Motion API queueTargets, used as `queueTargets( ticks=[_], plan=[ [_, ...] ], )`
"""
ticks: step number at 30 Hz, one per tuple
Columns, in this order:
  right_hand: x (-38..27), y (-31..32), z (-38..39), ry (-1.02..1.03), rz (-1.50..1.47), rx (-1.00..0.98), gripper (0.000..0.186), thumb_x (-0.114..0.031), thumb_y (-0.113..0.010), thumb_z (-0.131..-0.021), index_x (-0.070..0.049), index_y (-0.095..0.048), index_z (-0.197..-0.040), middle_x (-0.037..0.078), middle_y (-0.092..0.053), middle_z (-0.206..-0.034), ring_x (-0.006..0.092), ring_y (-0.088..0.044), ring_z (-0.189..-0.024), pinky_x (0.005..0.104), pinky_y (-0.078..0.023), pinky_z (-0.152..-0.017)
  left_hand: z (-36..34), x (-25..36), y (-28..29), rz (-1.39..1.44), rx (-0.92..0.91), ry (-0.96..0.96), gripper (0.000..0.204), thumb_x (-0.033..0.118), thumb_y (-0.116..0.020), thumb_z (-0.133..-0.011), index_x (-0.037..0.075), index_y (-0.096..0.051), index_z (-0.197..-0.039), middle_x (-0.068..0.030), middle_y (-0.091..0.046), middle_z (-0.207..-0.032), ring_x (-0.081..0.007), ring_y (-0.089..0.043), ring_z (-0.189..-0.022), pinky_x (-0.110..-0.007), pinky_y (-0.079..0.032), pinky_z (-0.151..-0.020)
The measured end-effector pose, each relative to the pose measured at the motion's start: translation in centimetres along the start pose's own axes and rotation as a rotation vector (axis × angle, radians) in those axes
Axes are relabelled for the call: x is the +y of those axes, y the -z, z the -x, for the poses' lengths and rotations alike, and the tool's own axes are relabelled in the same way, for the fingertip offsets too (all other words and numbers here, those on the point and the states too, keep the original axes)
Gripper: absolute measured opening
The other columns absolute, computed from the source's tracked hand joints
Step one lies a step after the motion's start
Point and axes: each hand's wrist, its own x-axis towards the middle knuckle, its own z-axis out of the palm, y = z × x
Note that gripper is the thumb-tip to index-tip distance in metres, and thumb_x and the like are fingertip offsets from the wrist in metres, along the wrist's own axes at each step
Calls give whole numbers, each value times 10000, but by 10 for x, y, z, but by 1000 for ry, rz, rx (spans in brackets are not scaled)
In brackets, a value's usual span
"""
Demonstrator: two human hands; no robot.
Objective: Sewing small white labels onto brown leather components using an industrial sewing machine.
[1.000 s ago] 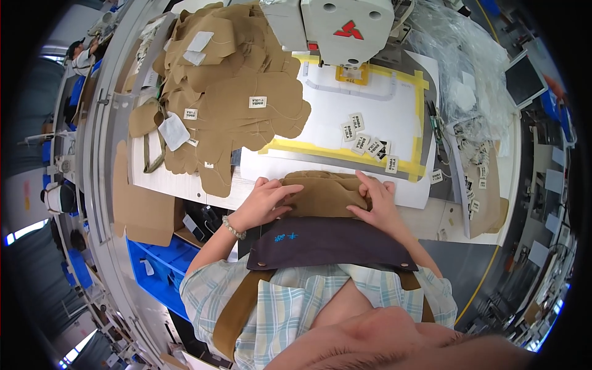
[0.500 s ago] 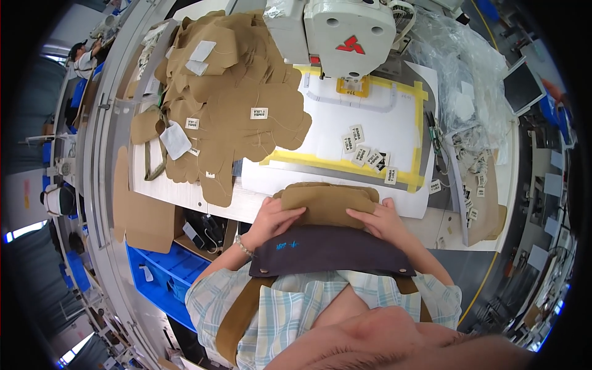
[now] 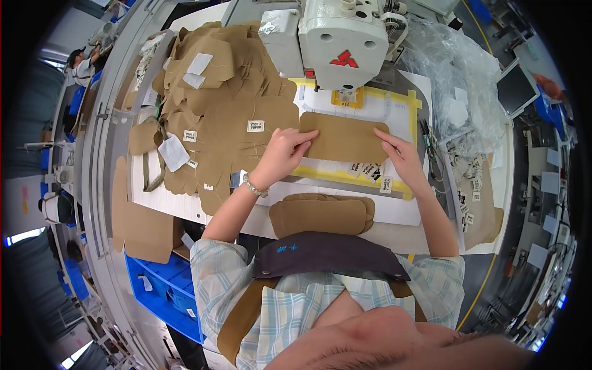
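A brown fabric panel (image 3: 345, 137) with rounded corners lies over the white, yellow-taped template (image 3: 404, 185) below the sewing machine head (image 3: 345, 49). My left hand (image 3: 285, 155) grips its left end, fingertips on top. At the opposite end my right hand (image 3: 404, 163) holds the edge between thumb and fingers. Several small white woven labels (image 3: 386, 184) lie on the template, partly beneath the panel's near edge. Close to my body rests a stack of similar brown panels (image 3: 320, 216), touched by neither hand.
To the left, a large heap of brown pieces (image 3: 216, 68) bears sewn-on labels. Clear plastic sheeting (image 3: 456, 74), a pair of tweezers-like tools (image 3: 427, 140) and a tray of labels (image 3: 472, 185) line the right side. A blue bin (image 3: 163, 290) stands below the table's left.
Both hands have moved away from my body, from the near stack to the template, carrying one brown panel. The stack stays at the table's near edge.
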Motion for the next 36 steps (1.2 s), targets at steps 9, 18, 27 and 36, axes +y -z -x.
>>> queueTargets(
  ticks=[9, 18, 27, 36],
  plan=[
    [36, 7, -31, 1, 129, 37, 362, -58, -523, -946, -131, -629, -1285, 62, -551, -691, 75, -431, -628, 246, -380, -583, -30, -16, -12, 151, 24, 94, 292, 36, -605, -881, 23, -677, -1164, -132, -577, -676, -197, -515, -558, -331, -438, -574],
    [45, 12, -50, -98, 233, 4, 364, -99, -547, -921, -204, -658, -1252, 16, -411, -574, 88, -345, -534, 277, -321, -501, -47, -26, -6, 123, -11, 94, 315, 25, -600, -866, 29, -673, -1173, -154, -611, -716, -192, -510, -548, -329, -442, -568],
    [18, 1, -21, 20, 353, 48, 351, -84, -563, -885, -155, -678, -1208, 139, -459, -589, 201, -436, -486, 292, -377, -515, -31, -21, -6, 63, 26, 9, 315, 29, -613, -850, 37, -688, -1156, -133, -543, -642, -208, -492, -552, -332, -429, -566],
    [34, 14, -50, -37, 397, 76, 332, -142, -570, -912, -174, -672, -1225, 69, -463, -550, 207, -452, -510, 324, -352, -691, -57, -29, -10, 226, -26, 168, 325, 40, -610, -871, 33, -670, -1191, -99, -584, -671, -129, -506, -564, -296, -434, -563]
  ],
)
